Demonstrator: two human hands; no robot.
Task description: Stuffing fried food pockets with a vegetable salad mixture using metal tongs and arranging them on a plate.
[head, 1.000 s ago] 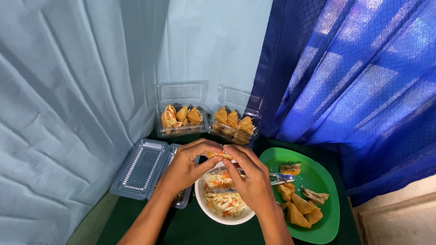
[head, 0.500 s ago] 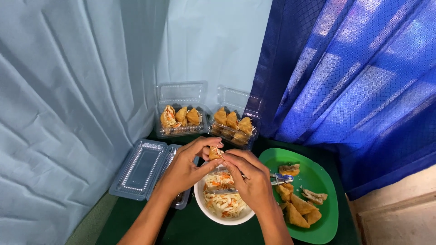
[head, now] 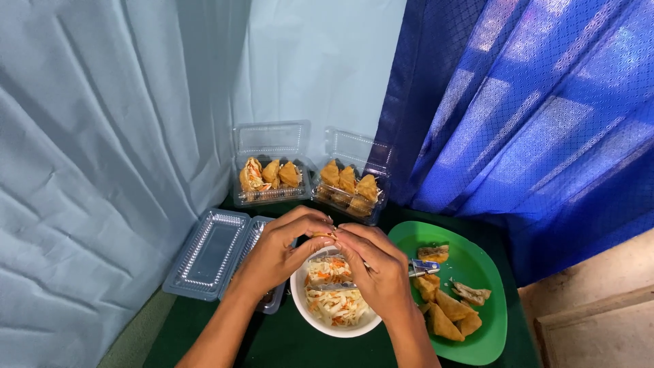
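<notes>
Behind both hands, two clear clamshell boxes hold pastries.

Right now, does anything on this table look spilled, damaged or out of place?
Nothing stands out. Both hands hold a small fried piece above the white bowl of shredded filling; other pieces lie on the green plate.

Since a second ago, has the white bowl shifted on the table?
No. The white bowl sits in the same spot between the empty clear container and the green plate; the slight shift in frame looks like head-camera motion.
</notes>
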